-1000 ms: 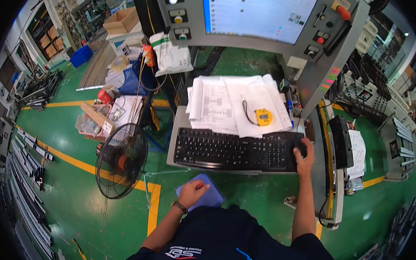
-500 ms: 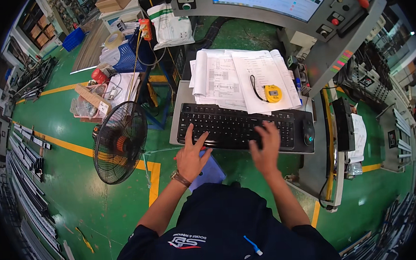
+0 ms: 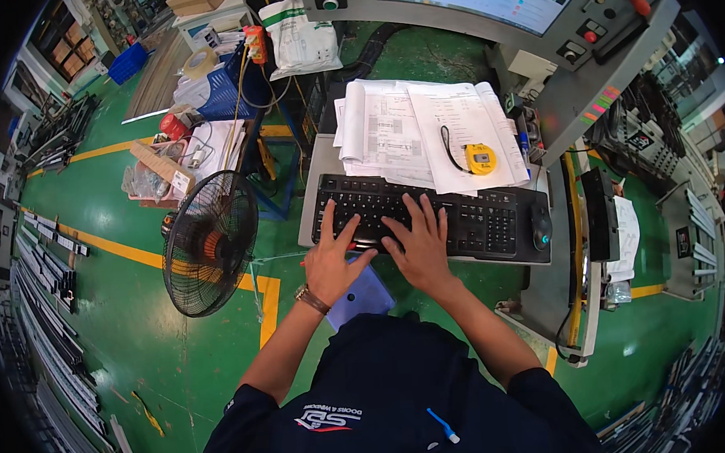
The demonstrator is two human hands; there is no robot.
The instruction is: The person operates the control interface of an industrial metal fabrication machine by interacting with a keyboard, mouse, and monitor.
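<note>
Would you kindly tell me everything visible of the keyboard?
The keyboard is wide, black and apparently plastic, with pale-marked keys and a number pad at its right end. It lies along the grey shelf's front, left of the mouse; papers meet its far edge. The left hand and right hand are spread, fingers on or just above its keys.

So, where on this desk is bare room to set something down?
A narrow grey desk strip, left of the papers, beyond the keyboard. Crowded: tape measure on papers; left hand and right hand over keyboard; mouse beside it.
</note>
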